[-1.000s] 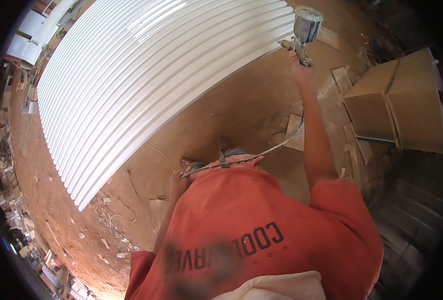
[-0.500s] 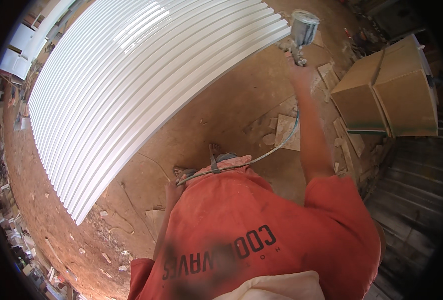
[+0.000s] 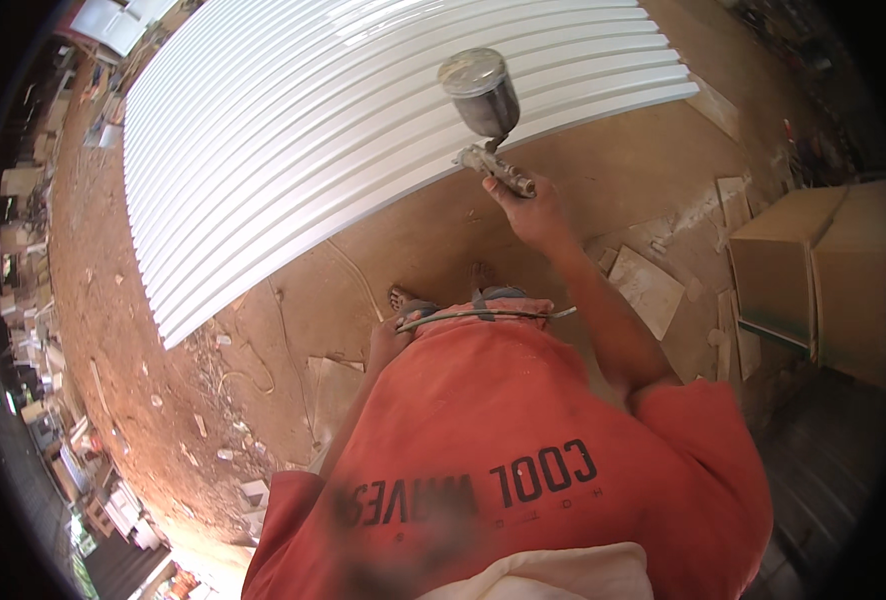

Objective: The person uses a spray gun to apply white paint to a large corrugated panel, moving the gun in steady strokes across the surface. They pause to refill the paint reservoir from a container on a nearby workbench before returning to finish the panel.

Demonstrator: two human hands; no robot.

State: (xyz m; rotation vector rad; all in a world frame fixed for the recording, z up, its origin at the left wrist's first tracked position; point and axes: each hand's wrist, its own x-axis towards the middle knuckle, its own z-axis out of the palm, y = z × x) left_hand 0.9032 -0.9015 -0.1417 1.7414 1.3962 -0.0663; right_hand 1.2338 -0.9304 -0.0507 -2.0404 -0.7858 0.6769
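Observation:
My right hand (image 3: 536, 214) is closed round the handle of a spray gun (image 3: 485, 102), which has a round metal cup on top. The gun is held out over the near edge of a large white ribbed panel (image 3: 343, 140), its nozzle pointing left. By my waist, my left hand (image 3: 390, 341) grips a thin air hose (image 3: 453, 317). This hose runs across the front of my red shirt toward the right; its stretch behind my right forearm is hidden.
A brown box-like piece (image 3: 771, 272) stands at the right. Flat board scraps (image 3: 646, 290) lie on the dirt floor beside my right arm. A thin cord (image 3: 285, 350) trails over the ground at left. Clutter (image 3: 73, 465) lines the far left.
My right hand has swung the spray gun leftward, from beyond the panel's right corner to over its near edge. My view has shifted too. The left hand keeps its hold on the hose.

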